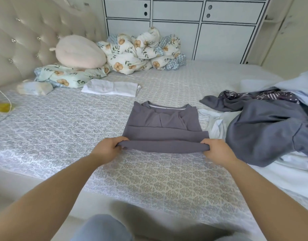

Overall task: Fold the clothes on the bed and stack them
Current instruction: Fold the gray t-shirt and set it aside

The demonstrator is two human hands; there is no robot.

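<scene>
Grey shirt (164,126) lies flat near the middle of the bed (62,119), collar toward the far side and both side panels turned inward over the chest. I see its near hem raised off the bedspread and doubled into a fold. My left hand (107,148) grips the left end of that fold, fingers curled under the cloth and thumb on top. My right hand (217,149) grips the right end in the same way, fingers wrapped round the fabric. I note a folded white garment (111,88) lying farther up the bed, apart from the shirt. An unfolded pile of clothes (264,129), grey, patterned and pale blue, lies just beside the shirt on its right. A pink cushion (80,52) and a floral quilt (141,53) sit by the headboard (19,32).
</scene>
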